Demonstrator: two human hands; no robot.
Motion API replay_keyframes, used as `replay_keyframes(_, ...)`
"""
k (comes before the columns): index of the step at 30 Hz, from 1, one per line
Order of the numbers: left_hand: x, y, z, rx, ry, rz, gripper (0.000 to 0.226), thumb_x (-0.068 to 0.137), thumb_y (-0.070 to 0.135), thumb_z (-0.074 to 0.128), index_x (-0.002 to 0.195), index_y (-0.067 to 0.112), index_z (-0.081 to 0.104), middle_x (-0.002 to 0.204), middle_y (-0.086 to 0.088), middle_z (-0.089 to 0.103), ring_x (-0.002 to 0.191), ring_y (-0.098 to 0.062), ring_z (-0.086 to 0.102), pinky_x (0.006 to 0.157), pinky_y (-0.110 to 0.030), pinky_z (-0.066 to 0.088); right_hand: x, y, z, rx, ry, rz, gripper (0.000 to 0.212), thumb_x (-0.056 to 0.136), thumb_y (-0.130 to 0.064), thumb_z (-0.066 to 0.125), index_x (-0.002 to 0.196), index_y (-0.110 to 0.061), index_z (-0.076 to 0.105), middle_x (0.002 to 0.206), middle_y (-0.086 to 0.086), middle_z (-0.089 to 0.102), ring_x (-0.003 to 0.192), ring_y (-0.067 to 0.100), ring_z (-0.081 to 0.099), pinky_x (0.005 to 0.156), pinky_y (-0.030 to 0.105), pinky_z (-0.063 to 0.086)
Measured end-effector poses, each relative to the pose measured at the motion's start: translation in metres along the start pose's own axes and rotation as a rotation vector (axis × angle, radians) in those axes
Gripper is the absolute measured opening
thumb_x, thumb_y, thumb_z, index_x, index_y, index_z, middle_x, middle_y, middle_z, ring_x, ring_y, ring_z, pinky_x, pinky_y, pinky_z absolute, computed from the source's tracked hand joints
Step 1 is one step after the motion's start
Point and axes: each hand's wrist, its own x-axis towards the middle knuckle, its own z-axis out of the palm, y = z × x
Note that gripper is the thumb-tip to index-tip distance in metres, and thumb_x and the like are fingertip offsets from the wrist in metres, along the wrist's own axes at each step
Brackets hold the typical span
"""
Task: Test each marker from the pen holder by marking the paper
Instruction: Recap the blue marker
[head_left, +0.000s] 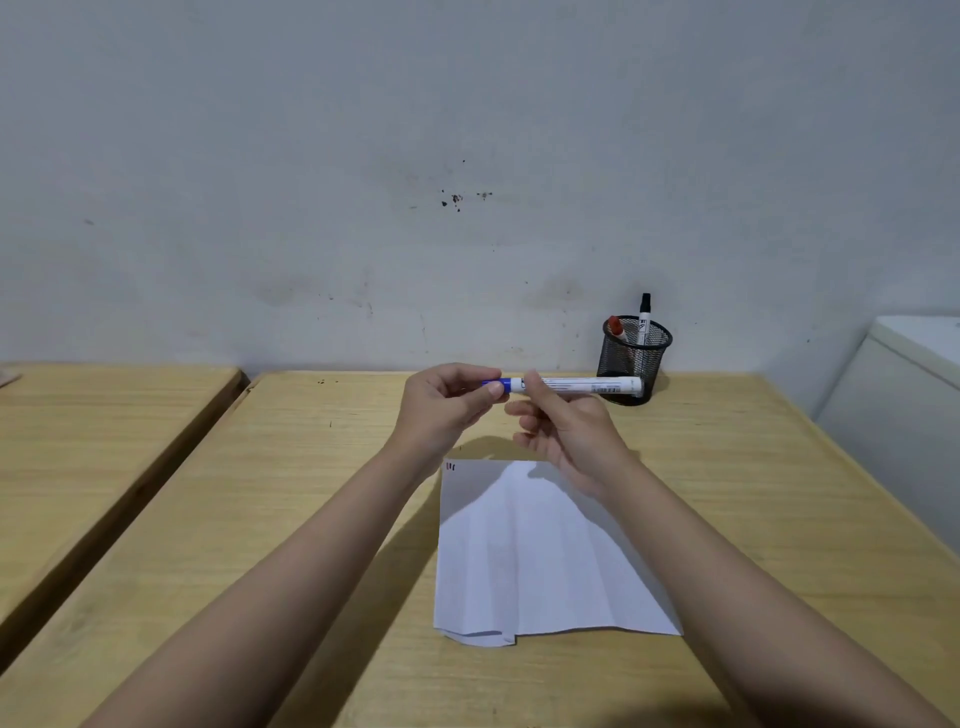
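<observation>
A white marker with a blue cap (582, 386) lies level in the air above the desk. My right hand (566, 426) grips its white barrel. My left hand (447, 402) pinches the blue cap at the marker's left end. Below both hands lies a creased white sheet of paper (535, 556) with small red and dark marks at its top left corner. At the back right stands a black mesh pen holder (631, 364) holding a red-capped marker (617, 328) and a black-capped marker (644, 317).
The wooden desk (291, 493) meets a grey wall at the back. A second wooden tabletop (93, 431) sits to the left across a narrow gap. A white cabinet (904, 410) stands at the right edge.
</observation>
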Motion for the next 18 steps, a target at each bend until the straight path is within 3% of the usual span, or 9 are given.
replay_keyframes(2, 0.003, 0.0, 0.004, 0.017, 0.05, 0.027, 0.015, 0.076, 0.001, 0.07, 0.079, 0.015, 0.072, 0.071, -0.006, 0.071, 0.077, -0.024, 0.062, 0.078, -0.033, 0.047, -0.004, -0.007, 0.0, -0.242, 0.02, 0.001, 0.026, 0.083, -0.03, 0.068, 0.084, -0.004, 0.066, 0.064, 0.006, 0.064, 0.05, 0.01, 0.053, 0.049, 0.021, 0.051)
replay_keyframes(3, 0.005, 0.001, 0.004, 0.034, 0.073, 0.042, 0.014, 0.076, 0.001, 0.07, 0.079, 0.015, 0.072, 0.074, -0.008, 0.07, 0.074, -0.019, 0.063, 0.077, -0.028, 0.047, -0.005, -0.011, -0.003, -0.405, 0.052, -0.084, 0.023, 0.08, -0.029, 0.072, 0.077, -0.007, 0.066, 0.06, 0.004, 0.063, 0.049, 0.01, 0.051, 0.048, 0.021, 0.049)
replay_keyframes(6, 0.009, 0.003, 0.005, 0.15, 0.093, 0.095, 0.013, 0.076, 0.003, 0.071, 0.079, 0.016, 0.071, 0.078, -0.008, 0.07, 0.065, -0.007, 0.063, 0.064, -0.016, 0.048, -0.006, -0.027, -0.015, -0.789, 0.172, -0.526, 0.015, 0.071, -0.019, 0.08, 0.075, -0.01, 0.068, 0.057, -0.004, 0.056, 0.047, 0.004, 0.044, 0.051, 0.015, 0.039)
replay_keyframes(8, 0.011, 0.005, 0.009, 0.22, 0.065, 0.122, 0.013, 0.075, 0.005, 0.073, 0.077, 0.018, 0.071, 0.078, -0.005, 0.071, 0.072, -0.013, 0.064, 0.07, -0.021, 0.052, -0.002, -0.038, -0.023, -1.087, 0.172, -0.724, 0.022, 0.07, -0.018, 0.08, 0.087, -0.009, 0.07, 0.074, -0.001, 0.059, 0.06, 0.005, 0.047, 0.06, 0.016, 0.04)
replay_keyframes(11, 0.015, 0.008, 0.02, 0.279, 0.01, 0.151, 0.013, 0.076, 0.007, 0.073, 0.076, 0.019, 0.071, 0.076, -0.001, 0.07, 0.072, -0.014, 0.063, 0.068, -0.021, 0.051, 0.008, -0.047, -0.032, -1.421, 0.11, -0.692, 0.033, 0.074, -0.025, 0.075, 0.104, -0.012, 0.069, 0.096, 0.005, 0.064, 0.086, 0.02, 0.054, 0.077, 0.035, 0.044)
replay_keyframes(14, 0.022, 0.012, 0.031, 0.302, -0.027, 0.195, 0.012, 0.076, 0.009, 0.072, 0.079, 0.021, 0.071, 0.076, 0.001, 0.07, 0.07, -0.011, 0.062, 0.065, -0.018, 0.049, 0.012, -0.051, -0.039, -1.517, 0.065, -0.743, 0.02, 0.079, -0.023, 0.067, 0.095, -0.011, 0.071, 0.09, 0.008, 0.068, 0.09, 0.027, 0.059, 0.077, 0.039, 0.046)
replay_keyframes(18, 0.035, 0.014, 0.051, 0.278, -0.053, 0.232, 0.021, 0.078, 0.013, 0.072, 0.098, 0.016, 0.07, 0.081, -0.003, 0.071, 0.071, -0.01, 0.063, 0.068, -0.02, 0.05, 0.017, -0.068, -0.054, -1.447, 0.139, -0.758, 0.011, 0.074, -0.017, 0.063, 0.08, -0.008, 0.067, 0.073, 0.001, 0.061, 0.069, 0.022, 0.055, 0.059, 0.03, 0.038)
